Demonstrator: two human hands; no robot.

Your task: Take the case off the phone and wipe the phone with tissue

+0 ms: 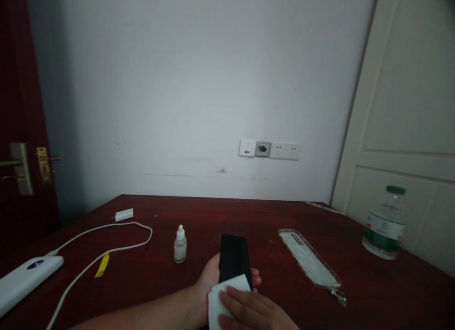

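Observation:
A black smartphone (pixel 232 256) lies in my left hand (pixel 210 275), with the fingertips curling up past its right edge. Over the phone's near end is a folded white tissue or cloth (pixel 217 304); which of the two I cannot tell. My right hand (pixel 254 313) presses that piece against the phone with its fingers. A small dropper bottle (pixel 180 249) with a white top stands upright to the left of the phone. Off to the right a clear phone case (pixel 309 259) with a strap charm rests on the table.
On the dark red table (pixel 199 216), a white power bank (pixel 31 278), its white cable (pixel 131 247) and a charger plug (pixel 124 215) occupy the left side. A water bottle (pixel 386 226) with a green cap stands far right. Wall sockets (pixel 284 151) sit above the table.

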